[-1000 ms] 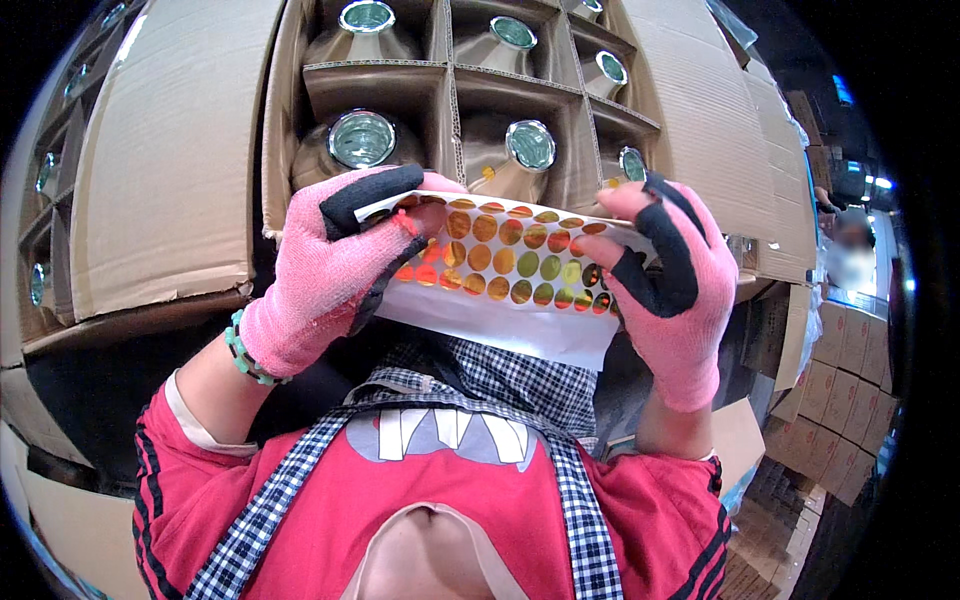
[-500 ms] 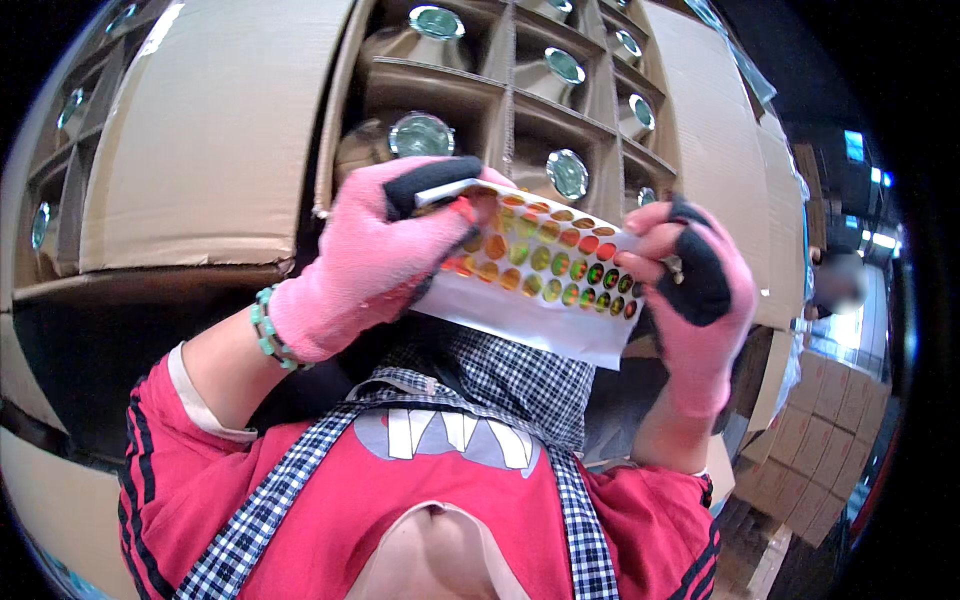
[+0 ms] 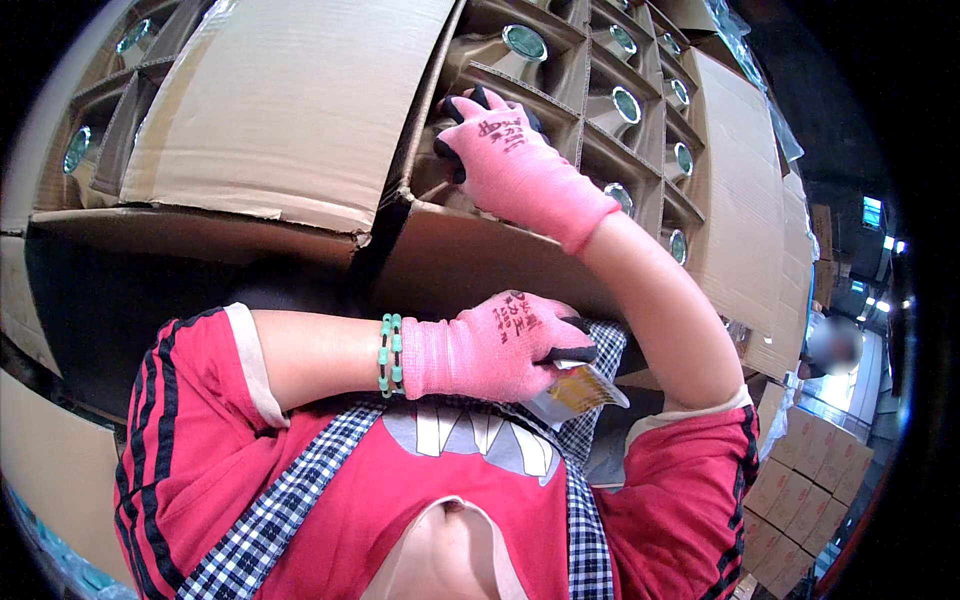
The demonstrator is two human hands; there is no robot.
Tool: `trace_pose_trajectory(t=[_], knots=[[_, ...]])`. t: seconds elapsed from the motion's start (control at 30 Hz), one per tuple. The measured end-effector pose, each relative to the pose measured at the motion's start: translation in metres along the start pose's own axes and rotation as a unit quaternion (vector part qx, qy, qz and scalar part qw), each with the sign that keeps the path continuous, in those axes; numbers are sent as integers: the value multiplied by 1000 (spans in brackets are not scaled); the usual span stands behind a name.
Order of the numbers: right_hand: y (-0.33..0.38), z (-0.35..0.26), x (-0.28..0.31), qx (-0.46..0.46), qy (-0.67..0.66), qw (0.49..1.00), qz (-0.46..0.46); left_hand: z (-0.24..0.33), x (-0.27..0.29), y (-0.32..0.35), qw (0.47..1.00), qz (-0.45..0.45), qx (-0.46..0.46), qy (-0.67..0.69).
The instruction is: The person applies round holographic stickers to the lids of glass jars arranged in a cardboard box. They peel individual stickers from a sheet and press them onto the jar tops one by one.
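Observation:
My left hand (image 3: 500, 350), in a pink glove with black finger coating, is closed on a white sheet of stickers (image 3: 585, 391) in front of my apron. The sheet is bent, and its gold stickers face partly upward. My right hand (image 3: 495, 150), gloved the same way, reaches into the near-left compartment of an open carton (image 3: 500, 240). Its fingers curl down around a glass jar there, which the hand almost wholly hides. Other glass jars (image 3: 525, 42) with round, wide mouths stand upright in the cardboard cells beside and beyond it.
A carton flap (image 3: 290, 110) spreads out left of the open carton, and another flap (image 3: 740, 200) lies to its right. Farther left, a second divided carton holds more glass jars (image 3: 78, 150). Stacked brown boxes (image 3: 800, 480) and a person (image 3: 835, 345) are at far right.
My right hand has let go of the sticker sheet and moved up-left into the carton compartment. My left hand has lowered the sheet toward my apron. The carton appears farther right in view.

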State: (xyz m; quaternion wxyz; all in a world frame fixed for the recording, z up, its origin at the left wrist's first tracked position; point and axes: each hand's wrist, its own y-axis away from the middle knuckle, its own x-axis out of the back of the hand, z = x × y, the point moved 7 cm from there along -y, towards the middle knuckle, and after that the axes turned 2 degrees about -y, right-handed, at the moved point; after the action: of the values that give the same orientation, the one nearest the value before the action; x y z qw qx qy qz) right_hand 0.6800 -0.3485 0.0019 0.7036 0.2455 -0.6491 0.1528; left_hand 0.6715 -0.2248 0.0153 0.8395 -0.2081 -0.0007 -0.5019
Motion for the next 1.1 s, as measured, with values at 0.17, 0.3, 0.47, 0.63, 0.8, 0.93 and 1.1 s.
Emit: trace_pose_trajectory(t=[0.17,0.3,0.47,0.63,0.8,0.93,1.1], knots=[[-6,2,24,-59,96,991,71,7,13,0,999,31,-13,13],[33,25,90,-82,-105,974,182,15,30,-4,996,82,-20,15],[111,42,119,-85,-294,915,263,4,61,-2,978,204,3,41],[149,39,96,-185,-202,958,85,-8,74,-5,947,226,76,215],[159,44,100,-206,-187,952,123,-10,72,-9,946,232,46,220],[164,43,106,-202,-174,951,156,-11,75,-9,950,225,78,203],[171,48,105,-262,-238,929,107,-11,74,-8,927,229,111,276]])
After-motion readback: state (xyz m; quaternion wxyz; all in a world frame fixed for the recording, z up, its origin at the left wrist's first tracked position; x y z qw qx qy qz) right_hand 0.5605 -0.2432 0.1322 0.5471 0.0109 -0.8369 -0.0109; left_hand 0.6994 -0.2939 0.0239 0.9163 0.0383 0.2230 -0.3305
